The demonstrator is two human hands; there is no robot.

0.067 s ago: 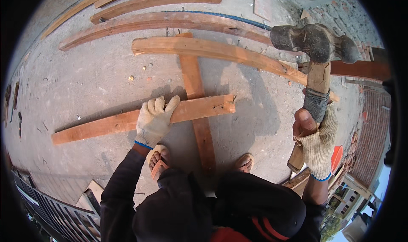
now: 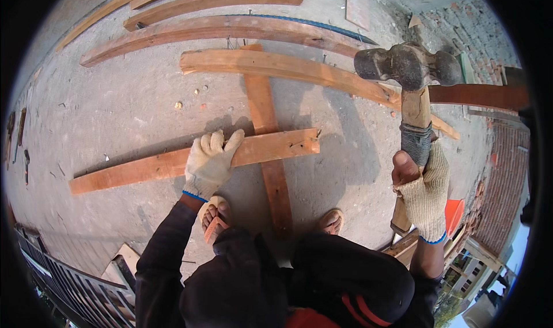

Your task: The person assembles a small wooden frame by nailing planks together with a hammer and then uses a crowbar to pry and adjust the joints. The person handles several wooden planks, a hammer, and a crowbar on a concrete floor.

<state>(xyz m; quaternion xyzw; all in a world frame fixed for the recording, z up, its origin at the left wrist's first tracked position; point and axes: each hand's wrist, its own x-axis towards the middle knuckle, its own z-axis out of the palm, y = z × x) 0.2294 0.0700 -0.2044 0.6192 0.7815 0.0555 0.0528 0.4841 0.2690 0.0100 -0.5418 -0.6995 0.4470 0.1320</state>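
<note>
Grey concrete is making the floor (image 2: 138,106), a rough and dusty surface where sunlight and soft shadows are lying together. On the right, red brickwork (image 2: 501,172) is bordering this floor, and at the lower left a dark metal railing (image 2: 75,287) is running along the edge.

On the far side, several wooden beams are resting on the ground. Among them, a long reddish beam (image 2: 190,29) is lying behind a lighter beam (image 2: 276,63). This lighter one is crossing over the far end of a flat board (image 2: 260,103), which is reaching back toward the feet of the person. Nearer to the person, an orange-brown plank (image 2: 262,148) is lying across the same board, and its left part is extending over the concrete.

To the right of the plank and apart from it, a hammer (image 2: 416,106) with dark wrapping on its wooden handle is being held up. The gloved right hand (image 2: 427,190) is closing firmly around this handle. The gloved left hand (image 2: 208,161) is resting over the plank, half open, its thumb standing away from the fingers. Small pale stones (image 2: 178,105) are lying beyond.
</note>
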